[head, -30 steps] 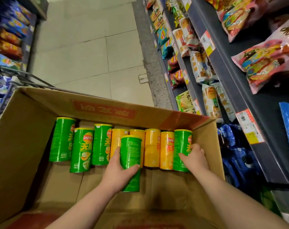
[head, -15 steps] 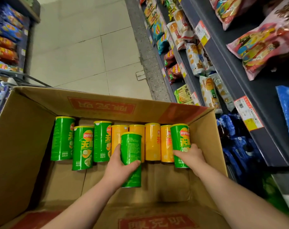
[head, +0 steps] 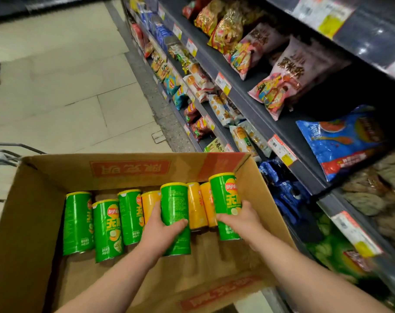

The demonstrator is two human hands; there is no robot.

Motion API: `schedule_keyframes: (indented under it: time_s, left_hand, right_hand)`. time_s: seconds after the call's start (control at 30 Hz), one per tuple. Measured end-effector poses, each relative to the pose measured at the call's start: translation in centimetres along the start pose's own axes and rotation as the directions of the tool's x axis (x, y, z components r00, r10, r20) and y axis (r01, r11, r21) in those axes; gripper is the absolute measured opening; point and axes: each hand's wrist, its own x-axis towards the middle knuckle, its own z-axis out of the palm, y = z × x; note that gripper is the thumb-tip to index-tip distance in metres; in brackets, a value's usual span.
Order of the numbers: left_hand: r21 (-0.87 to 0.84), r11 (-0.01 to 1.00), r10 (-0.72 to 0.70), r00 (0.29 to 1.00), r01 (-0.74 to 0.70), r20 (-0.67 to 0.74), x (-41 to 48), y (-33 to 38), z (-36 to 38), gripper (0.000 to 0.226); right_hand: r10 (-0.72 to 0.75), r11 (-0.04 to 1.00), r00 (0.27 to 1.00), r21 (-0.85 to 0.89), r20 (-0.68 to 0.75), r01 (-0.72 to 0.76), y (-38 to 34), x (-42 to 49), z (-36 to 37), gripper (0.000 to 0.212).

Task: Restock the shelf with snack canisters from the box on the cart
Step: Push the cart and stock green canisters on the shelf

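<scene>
Right hand (head: pixel 244 220), fingers (head: pixel 246 206) curled, has lifted canister (head: pixel 224 193) from row (head: pixel 108 224); left hand (head: pixel 162 231) grips another (head: pixel 175 204).

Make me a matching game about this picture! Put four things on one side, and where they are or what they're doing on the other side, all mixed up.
Things:
1. left hand
2. right hand
3. yellow cans
4. blue bag

Mixed up:
a. lies on the shelf
b. grips the logo can by the right wall of the box
c. lie in the box, unheld
d. grips the small-print can

Pairs: 1-d, 2-b, 3-c, 4-a.
</scene>
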Motion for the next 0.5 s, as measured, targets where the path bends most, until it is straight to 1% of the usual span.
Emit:
schedule_keyframes:
  time_s: [0.17, 0.23, 0.3, 0.37, 0.5]
  left_hand:
    - [-0.065, 0.996, 0.064, 0.997, -0.061, 0.050, -1.8, -0.5, -2.1, 0.085]
    - [-0.101, 0.990, 0.110, 0.991, -0.102, 0.081, -2.5, -0.6, -2.9, 0.079]
    - [-0.118, 0.980, 0.170, 0.980, -0.158, 0.099, -3.2, -0.5, -3.4, 0.072]
    - [-0.127, 0.968, 0.229, 0.968, -0.215, 0.105, -3.8, -0.3, -3.9, 0.071]
    - [-0.136, 0.939, 0.333, 0.931, -0.315, 0.146, -5.0, 0.0, -4.5, 0.066]
  right_hand:
    - [-0.043, 0.999, 0.995, 0.009, -0.089, 0.044, -1.2, -4.4, 0.5, 0.065]
    - [-0.060, 0.998, 0.991, 0.010, -0.121, 0.062, -1.7, -6.3, 0.7, 0.064]
    - [-0.090, 0.995, 0.983, 0.018, -0.158, 0.094, -1.9, -8.2, 0.9, 0.059]
    - [-0.118, 0.990, 0.976, 0.048, -0.185, 0.129, -2.0, -10.1, 1.0, 0.055]
    - [-0.145, 0.981, 0.955, 0.089, -0.257, 0.173, -1.7, -13.5, 1.2, 0.054]
